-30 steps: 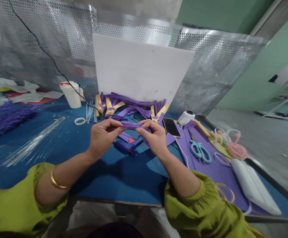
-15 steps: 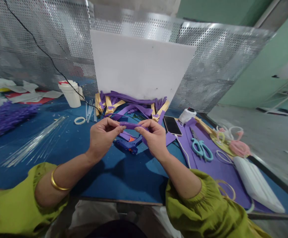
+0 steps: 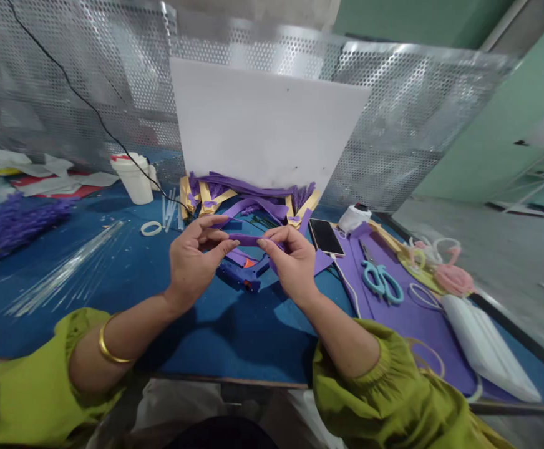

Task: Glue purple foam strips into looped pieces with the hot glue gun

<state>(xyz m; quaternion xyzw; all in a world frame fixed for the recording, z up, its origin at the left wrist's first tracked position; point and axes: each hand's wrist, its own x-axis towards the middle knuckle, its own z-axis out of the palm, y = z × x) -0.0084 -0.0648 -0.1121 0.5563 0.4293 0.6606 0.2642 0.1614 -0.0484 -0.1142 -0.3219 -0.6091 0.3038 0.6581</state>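
A narrow purple strip [image 3: 247, 240] is stretched level between my two hands above the blue table. My left hand [image 3: 199, 252] pinches its left end between thumb and fingers. At the right end, my right hand [image 3: 289, 259] pinches it the same way. Just below and behind the strip lies a dark blue glue gun [image 3: 246, 277] with an orange part, partly covered by the hands. More purple strips [image 3: 257, 206] and small purple flower bundles in yellow wrapping [image 3: 213, 198] lie farther back.
On the right are turquoise scissors [image 3: 382, 282], a phone [image 3: 327, 237], purple sheets and a white pack [image 3: 490, 346]. Clear sticks [image 3: 66, 268], purple flowers [image 3: 24, 221] and a white cup [image 3: 134, 178] stand or lie left. A white board [image 3: 272, 125] rises behind.
My left hand's fingers have lifted and spread slightly, with the thumb still at the strip. The strip's face has turned a little. My right hand has barely moved.
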